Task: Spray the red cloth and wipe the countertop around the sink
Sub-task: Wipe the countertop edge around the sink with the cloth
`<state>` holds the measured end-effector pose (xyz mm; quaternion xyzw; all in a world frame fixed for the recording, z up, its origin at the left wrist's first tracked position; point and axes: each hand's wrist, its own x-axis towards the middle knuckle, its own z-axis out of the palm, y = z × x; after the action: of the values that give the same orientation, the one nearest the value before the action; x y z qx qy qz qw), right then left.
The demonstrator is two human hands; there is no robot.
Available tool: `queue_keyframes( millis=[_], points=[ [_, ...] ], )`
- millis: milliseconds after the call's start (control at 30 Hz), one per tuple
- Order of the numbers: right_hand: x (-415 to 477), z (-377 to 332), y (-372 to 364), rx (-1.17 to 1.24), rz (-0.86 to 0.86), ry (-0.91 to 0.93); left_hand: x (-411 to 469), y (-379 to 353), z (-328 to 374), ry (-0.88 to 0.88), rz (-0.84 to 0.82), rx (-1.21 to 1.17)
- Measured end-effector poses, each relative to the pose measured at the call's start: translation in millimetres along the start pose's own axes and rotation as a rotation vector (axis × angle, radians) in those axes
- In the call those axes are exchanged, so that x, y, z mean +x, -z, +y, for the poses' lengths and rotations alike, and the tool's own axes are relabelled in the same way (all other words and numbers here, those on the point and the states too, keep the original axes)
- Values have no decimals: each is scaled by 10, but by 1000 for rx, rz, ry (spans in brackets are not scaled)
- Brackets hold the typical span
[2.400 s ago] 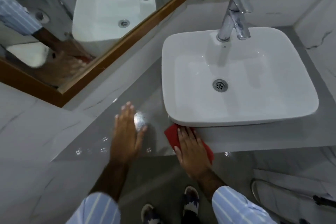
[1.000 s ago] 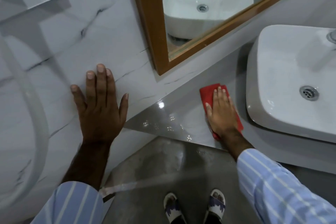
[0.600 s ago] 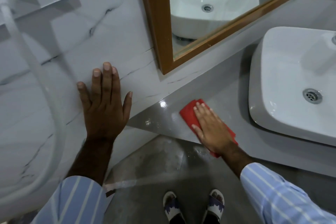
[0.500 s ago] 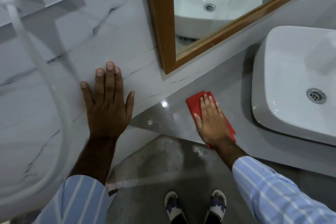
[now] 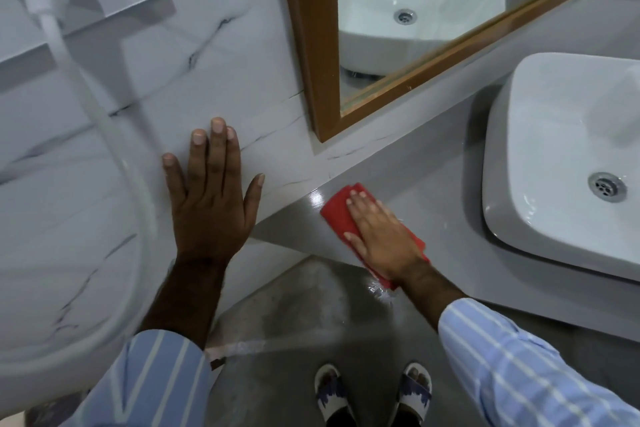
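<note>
The folded red cloth lies flat on the grey countertop, near its left corner and well left of the white basin. My right hand presses palm-down on the cloth, fingers pointing toward the wall, covering most of it. My left hand rests flat with fingers spread on the marble wall left of the counter, holding nothing. No spray bottle is in view.
A wood-framed mirror stands above the counter's back edge. A white hose curves down the left wall. The counter's front edge drops to a wet grey floor, where my sandalled feet stand.
My right hand has slid the cloth along the counter from beside the basin toward the left corner. My left hand went from the counter to the wall and stays there.
</note>
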<state>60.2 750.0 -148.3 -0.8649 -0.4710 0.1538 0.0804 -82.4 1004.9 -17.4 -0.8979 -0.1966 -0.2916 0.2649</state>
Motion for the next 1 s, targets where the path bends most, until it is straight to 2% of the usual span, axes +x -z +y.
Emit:
queue_keyframes(
  millis=[67,133,200,300,400,533,700,833,900,1000],
  points=[
    [47,-150,3,29,30,-159,6,5,17,-2,-4,-8],
    [200,-463,-16,64,52,-187,6,12,28,-5,-10,-1],
    [334,-759,-87,36,21,-39,-5,13,29,-10,-22,-1],
    [422,-920,-192,-137,-58,247,-23,5,3,-28,-43,10],
    [363,-723,-172,-155,-61,311,-40,0,-6,-22,-55,5],
    [-140,-148,-108,14,31,31,-34,9,32,19,-53,-11],
    [-1189,731,-107,-28,150,-332,-15,23,143,91,-51,-50],
    [-1274,749,-156,-11,194,-581,-11,20,152,93,-58,-49],
    [-1063,558,-161,6,223,-608,-17,5,148,88,-53,-46],
    [-680,165,-175,19,213,-533,-21,-19,185,105,-45,-40]
  ],
)
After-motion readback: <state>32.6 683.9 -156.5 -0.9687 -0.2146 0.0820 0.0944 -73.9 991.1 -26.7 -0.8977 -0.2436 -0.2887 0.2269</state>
